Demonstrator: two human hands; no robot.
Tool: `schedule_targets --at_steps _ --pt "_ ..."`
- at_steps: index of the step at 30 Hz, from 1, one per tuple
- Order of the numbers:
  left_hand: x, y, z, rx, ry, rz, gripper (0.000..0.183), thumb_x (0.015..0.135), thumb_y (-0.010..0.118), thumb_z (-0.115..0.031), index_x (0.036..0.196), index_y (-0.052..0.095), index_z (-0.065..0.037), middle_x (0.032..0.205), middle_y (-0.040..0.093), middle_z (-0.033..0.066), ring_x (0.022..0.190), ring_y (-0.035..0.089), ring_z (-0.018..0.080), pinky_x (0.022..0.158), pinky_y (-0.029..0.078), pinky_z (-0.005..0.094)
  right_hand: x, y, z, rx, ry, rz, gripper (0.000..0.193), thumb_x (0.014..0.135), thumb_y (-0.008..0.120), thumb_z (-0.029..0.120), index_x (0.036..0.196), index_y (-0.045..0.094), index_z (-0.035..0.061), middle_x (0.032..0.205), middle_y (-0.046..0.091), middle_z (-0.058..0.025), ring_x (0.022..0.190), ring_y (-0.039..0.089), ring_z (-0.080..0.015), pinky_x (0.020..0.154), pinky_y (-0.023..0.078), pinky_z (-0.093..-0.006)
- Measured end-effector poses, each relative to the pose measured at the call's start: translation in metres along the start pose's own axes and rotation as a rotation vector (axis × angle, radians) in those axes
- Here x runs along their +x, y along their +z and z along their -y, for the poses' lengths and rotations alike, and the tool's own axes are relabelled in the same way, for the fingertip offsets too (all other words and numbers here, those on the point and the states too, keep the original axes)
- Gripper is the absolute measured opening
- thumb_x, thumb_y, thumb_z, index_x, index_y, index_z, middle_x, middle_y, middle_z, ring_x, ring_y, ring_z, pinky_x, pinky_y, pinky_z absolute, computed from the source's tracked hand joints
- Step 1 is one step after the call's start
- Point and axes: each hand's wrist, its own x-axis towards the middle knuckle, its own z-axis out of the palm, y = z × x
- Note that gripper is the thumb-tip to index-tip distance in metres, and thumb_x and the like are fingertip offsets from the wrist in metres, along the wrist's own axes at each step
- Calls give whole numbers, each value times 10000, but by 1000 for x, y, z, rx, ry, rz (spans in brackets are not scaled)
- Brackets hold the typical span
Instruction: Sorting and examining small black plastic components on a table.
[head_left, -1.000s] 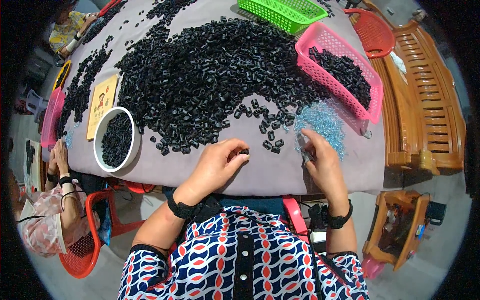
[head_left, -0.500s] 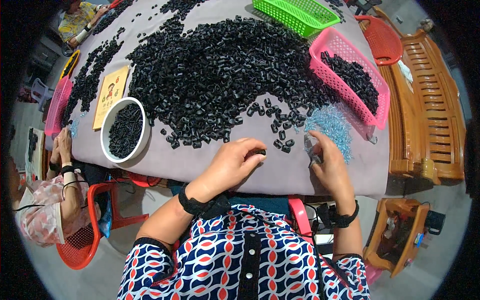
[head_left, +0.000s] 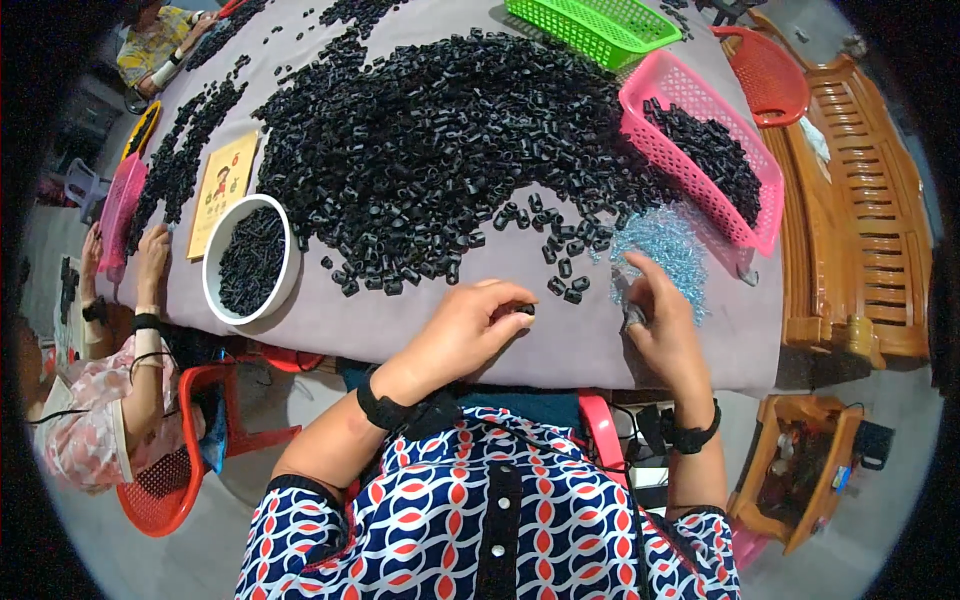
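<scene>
My left hand [head_left: 470, 325] is closed in a pinch over the bare cloth in front of me, thumb and index on a small black plastic piece [head_left: 525, 309]. To its right, beside a pile of thin clear-blue pins [head_left: 662, 250], my right hand [head_left: 668, 325] has its fingers curled. Grey material [head_left: 632, 302] shows at its fingertips, perhaps a finger wrap; whether a pin is between them is too small to tell. A large heap of black ring-like plastic pieces [head_left: 450, 140] spreads beyond both hands, with several loose ones nearer me.
A white bowl [head_left: 292, 262] of black pieces stands left, next to a yellow booklet [head_left: 222, 185]. At right are a pink basket [head_left: 768, 205] with black pieces and a green basket [head_left: 600, 35]. A co-worker's hands [head_left: 152, 262] are at the left table edge, near another pink basket [head_left: 122, 205].
My left hand has barely shifted, still pinching the black piece. My right hand has moved slightly away from me. At the left, the co-worker's hands have parted and reached farther onto the table.
</scene>
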Motion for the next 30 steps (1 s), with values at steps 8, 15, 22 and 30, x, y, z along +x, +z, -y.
schedule_targets --at_steps 8,15,22,30 --pt "6 5 -9 -147 -87 78 234 918 641 -125 1125 669 -19 867 679 29 723 599 67 665 502 234 17 18 58 334 -175 87 748 675 600 -89 1382 481 127 851 571 -59 774 594 -170 729 495 -290" --pt "5 0 6 -361 -165 81 236 948 623 -122 1145 663 2 875 672 11 719 596 52 656 509 219 32 37 61 523 -143 187 748 675 572 -126 1382 501 110 902 590 -54 812 592 -152 753 497 -281" --pt "3 -7 10 -540 -216 55 207 930 653 -90 1105 673 19 850 673 19 673 613 62 616 520 211 31 39 65 551 -116 226 635 721 540 -124 1330 559 54 1003 672 -89 950 654 -168 876 512 -293" --pt "-1 -18 21 -703 -195 -55 181 920 657 -73 1074 687 18 889 710 61 682 647 70 607 530 199 24 60 68 853 -85 213 547 782 547 -67 1326 547 2 1233 645 -145 1108 627 -189 922 506 -298"
